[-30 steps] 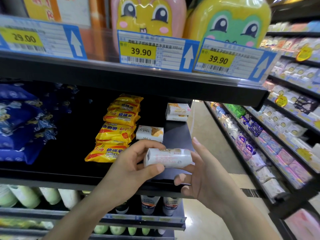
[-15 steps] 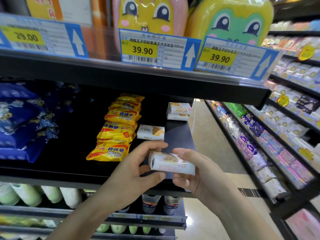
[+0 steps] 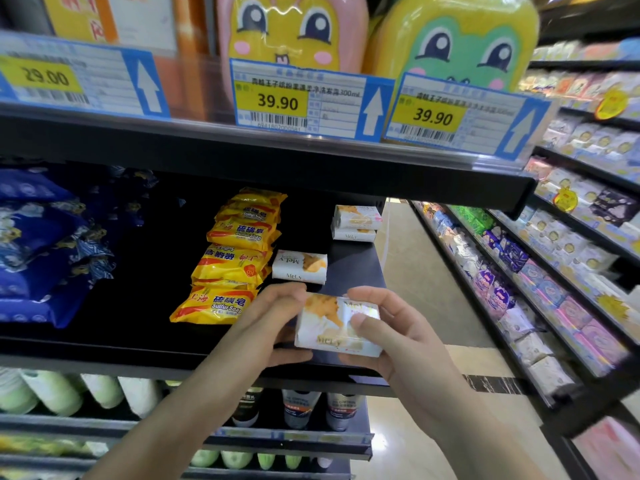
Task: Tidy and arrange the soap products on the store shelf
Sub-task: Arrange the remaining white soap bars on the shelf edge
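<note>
Holding: a white soap bar (image 3: pixel 337 325) is gripped by both hands at lower centre of the frame, just above the front lip of the black shelf (image 3: pixel 104 351).
Left hand (image 3: pixel 277 317): fingers are curled over the bar's left end, thumb underneath.
Right hand (image 3: pixel 391 327): the right end is pinched, thumb on the top face, fingers wrapped behind.
Long axis: the bar is held roughly level, its length running left to right across the frame, printed face turned up toward the camera.
Target direction: a single matching bar (image 3: pixel 300 266) lies flat on the shelf just above and slightly left of the held one, with the same left-to-right axis; a stack of two (image 3: pixel 356 223) sits further back, toward upper right.
Nearer hand: both are equally engaged; the right is judged closer to the open shelf space.
Neighbours: yellow soap packs (image 3: pixel 235 258) are piled immediately left of the white bars.
Coming move: a short forward push is probably all that is needed, no turning.
</note>
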The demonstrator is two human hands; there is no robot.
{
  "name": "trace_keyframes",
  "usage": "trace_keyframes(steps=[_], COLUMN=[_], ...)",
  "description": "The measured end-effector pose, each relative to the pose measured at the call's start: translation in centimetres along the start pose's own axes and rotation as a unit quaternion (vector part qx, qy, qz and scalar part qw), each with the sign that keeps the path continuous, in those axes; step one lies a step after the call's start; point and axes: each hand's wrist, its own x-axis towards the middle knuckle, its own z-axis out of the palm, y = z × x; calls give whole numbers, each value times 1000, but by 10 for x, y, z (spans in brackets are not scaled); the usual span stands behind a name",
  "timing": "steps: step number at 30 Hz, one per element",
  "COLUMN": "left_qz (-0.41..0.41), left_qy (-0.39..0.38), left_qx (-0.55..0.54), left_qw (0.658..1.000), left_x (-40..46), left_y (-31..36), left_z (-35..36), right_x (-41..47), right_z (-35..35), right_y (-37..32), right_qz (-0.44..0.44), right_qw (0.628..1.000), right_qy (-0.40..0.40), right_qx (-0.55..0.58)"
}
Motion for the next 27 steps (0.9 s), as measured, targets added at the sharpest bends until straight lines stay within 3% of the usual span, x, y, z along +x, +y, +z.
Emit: trace_keyframes(steps=[9,11,16,18,21,24,27], left_qz=[-40,-36,-23,-16,3,61,155], left_qy=[21,32,57,87,127,119,85], left_qx=[52,70,63,33,24,210,446], left_qw=[998,996,996,996,992,969,877], left_x=[-3,-2,-2,-1,-1,-6,-7], left_y=[11,11,12,13,9,-3,-11], left_z=[6,5,7,8,6,1,1], right_x=[-1,-1,14,27,57,95,130], right_z=[-5,-7,-9,-12,-16,-15,-5], right_y=[14,15,12,8,-2,-15,-20], right_qz=[-92,-144,-258,-262,-245,-215,-202], right_qw=[986,961,840,829,846,865,867], right_qy=[-57,-49,-53,-50,-24,-5,-25], right_qx=[-124,-230,-474,-491,-472,-453,-455])
